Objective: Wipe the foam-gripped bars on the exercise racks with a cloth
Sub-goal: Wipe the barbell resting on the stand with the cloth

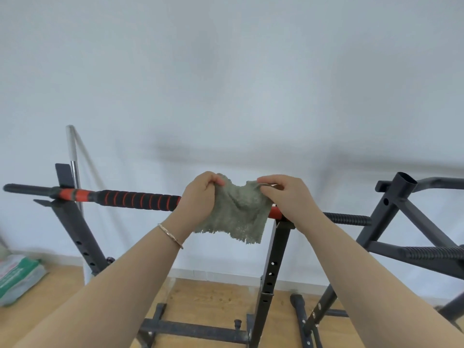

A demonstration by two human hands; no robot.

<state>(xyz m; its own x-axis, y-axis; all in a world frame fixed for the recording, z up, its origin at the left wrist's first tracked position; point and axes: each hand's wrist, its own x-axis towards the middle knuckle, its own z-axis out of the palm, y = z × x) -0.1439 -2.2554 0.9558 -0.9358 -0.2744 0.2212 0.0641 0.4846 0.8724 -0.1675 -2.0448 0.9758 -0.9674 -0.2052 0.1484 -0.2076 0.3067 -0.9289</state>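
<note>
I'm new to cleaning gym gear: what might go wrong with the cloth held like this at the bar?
The bar seems only to rest on the rack's uprights, so hard rubbing might roll or shift it. The cloth, pinched at its top corners by the left hand and right hand, has a frayed lower edge that may snag there.

No text can be read. Sack [17, 277], far down-left of the fingers [212, 182], carries green and red printing, too blurred and small to make out letters or numbers.
</note>
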